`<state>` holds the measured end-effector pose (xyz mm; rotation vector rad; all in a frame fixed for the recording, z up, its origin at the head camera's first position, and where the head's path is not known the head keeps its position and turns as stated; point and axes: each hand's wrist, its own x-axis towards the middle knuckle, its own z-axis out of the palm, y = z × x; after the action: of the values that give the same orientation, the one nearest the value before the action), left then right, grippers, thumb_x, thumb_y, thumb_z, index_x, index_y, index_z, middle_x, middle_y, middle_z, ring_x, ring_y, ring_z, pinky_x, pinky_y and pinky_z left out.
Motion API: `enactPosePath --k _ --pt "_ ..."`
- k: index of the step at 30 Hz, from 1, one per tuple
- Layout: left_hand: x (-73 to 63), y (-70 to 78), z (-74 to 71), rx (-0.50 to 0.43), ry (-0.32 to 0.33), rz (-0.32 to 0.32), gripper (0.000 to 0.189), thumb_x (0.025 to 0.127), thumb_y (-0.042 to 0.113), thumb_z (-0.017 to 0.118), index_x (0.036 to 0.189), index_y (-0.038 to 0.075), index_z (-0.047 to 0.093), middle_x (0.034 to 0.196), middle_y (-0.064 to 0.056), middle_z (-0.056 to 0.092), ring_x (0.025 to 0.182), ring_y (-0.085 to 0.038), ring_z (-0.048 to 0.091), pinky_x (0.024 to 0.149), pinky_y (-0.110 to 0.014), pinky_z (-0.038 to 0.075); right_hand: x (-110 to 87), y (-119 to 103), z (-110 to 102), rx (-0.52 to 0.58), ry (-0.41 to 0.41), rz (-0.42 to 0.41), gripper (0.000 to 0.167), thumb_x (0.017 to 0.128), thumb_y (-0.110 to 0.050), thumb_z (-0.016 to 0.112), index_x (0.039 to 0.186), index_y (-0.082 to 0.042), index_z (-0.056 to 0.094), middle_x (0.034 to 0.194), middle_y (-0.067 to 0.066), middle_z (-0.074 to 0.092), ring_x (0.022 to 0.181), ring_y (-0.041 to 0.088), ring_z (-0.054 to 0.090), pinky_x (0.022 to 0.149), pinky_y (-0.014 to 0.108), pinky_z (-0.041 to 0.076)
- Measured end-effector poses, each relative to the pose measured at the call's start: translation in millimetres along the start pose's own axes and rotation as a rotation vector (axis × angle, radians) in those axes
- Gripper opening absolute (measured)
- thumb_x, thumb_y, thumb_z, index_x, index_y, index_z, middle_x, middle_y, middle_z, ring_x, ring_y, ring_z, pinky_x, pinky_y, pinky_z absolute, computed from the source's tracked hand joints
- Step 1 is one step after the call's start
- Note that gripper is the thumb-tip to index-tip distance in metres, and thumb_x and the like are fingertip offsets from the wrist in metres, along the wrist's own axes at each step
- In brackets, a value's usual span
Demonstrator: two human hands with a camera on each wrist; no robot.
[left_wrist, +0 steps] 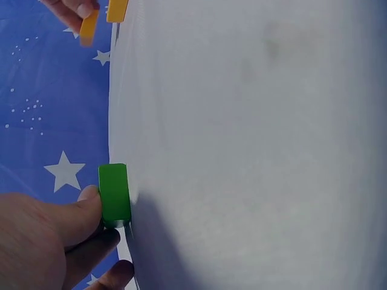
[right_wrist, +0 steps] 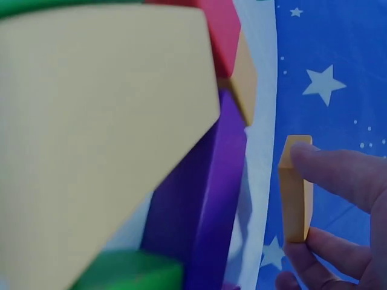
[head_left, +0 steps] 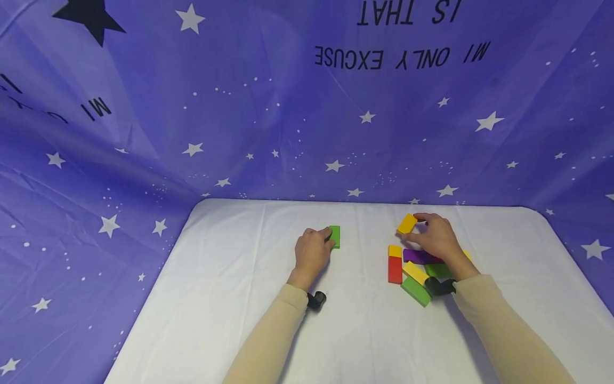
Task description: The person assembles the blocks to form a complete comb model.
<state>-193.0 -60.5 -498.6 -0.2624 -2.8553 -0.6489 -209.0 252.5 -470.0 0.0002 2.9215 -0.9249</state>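
Forearms (head_left: 269,336) stretch forward, left hand (head_left: 312,253) and right hand (head_left: 437,236) both pinching, well apart.

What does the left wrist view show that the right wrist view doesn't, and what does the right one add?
Only the left wrist view shows the left hand and its grip on a green rectangular block.

Only the right wrist view shows a long purple block, a red rectangular block and, large in the foreground, a pale yellow block.

Both show the right hand holding a yellow rectangular block, the white cloth and the blue fabric printed with white stars.
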Motion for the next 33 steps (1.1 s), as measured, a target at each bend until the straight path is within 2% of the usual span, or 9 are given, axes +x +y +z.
enactPosePath --k 4,11,20,33 --pt "0.7 -1.4 0.2 -0.026 -0.014 -0.012 0.037 0.091 0.029 0.074 0.125 0.017 0.073 0.119 0.000 0.073 0.104 -0.026 0.067 0.080 -0.041 0.054 3.8 -9.1 2.1 0.029 0.009 -0.049 0.071 0.085 -0.032 0.078 0.141 0.005 0.052 0.136 0.031 0.053 0.120 0.048 0.047 0.101 0.063 0.040" --pt "0.5 2.1 -2.4 -0.080 -0.065 -0.079 0.037 0.092 0.030 0.073 0.126 0.017 0.072 0.111 -0.006 0.075 0.105 -0.026 0.064 0.084 -0.041 0.054 12.8 -26.3 6.0 0.067 0.027 -0.125 0.069 0.085 -0.030 0.079 0.139 0.006 0.054 0.137 0.028 0.055 0.121 0.047 0.047 0.102 0.062 0.038" --pt "-2.3 4.1 0.6 -0.082 -0.037 -0.095 0.036 0.094 0.030 0.071 0.127 0.016 0.071 0.108 -0.012 0.074 0.105 -0.029 0.063 0.081 -0.042 0.053 25.8 -47.3 18.6 0.089 0.009 -0.147 0.071 0.083 -0.031 0.081 0.140 0.002 0.054 0.137 0.025 0.056 0.122 0.045 0.047 0.103 0.061 0.039" --pt "-1.8 1.7 1.0 -0.070 -0.048 -0.111 0.036 0.094 0.031 0.071 0.128 0.019 0.071 0.110 -0.012 0.073 0.107 -0.029 0.063 0.082 -0.041 0.053 40.7 -78.7 41.6 0.102 -0.045 -0.192 0.069 0.083 -0.030 0.083 0.140 -0.003 0.057 0.136 0.021 0.057 0.124 0.041 0.046 0.104 0.058 0.041"
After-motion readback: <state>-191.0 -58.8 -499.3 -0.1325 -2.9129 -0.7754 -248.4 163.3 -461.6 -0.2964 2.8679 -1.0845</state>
